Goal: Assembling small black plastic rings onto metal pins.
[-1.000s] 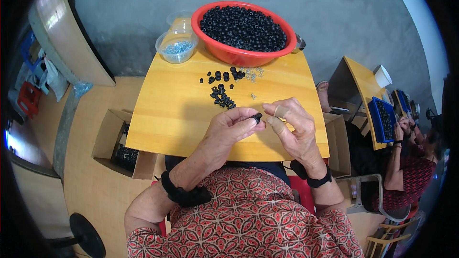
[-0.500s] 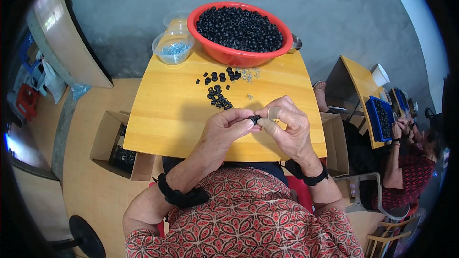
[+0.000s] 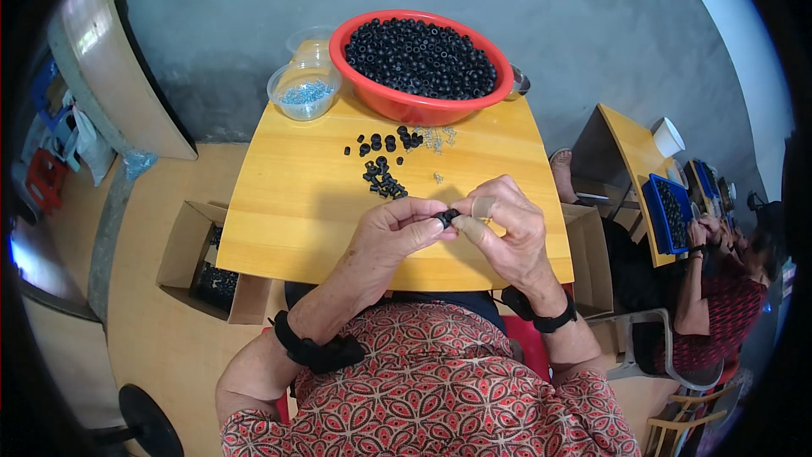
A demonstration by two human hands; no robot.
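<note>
Close to the table's near edge, my left hand pinches a small black round part between thumb and fingers. My right hand meets it from the other side, thumb and forefinger closed on the same part; a pale band wraps one of its fingers. Just beyond my hands lies a pile of small black cylindrical pieces. Farther back stand several black ring-shaped pieces next to scattered small silvery screws. A few more loose silvery bits lie nearer my fingers.
A red basin heaped with black parts stands at the table's far end, beside a clear tub of bluish metal pieces. Cardboard boxes flank the table. At right, another person works at a second table with a blue tray.
My hands stay together on the black part, with slight finger movement. The whole view has shifted a little, so the table sits slightly lower.
</note>
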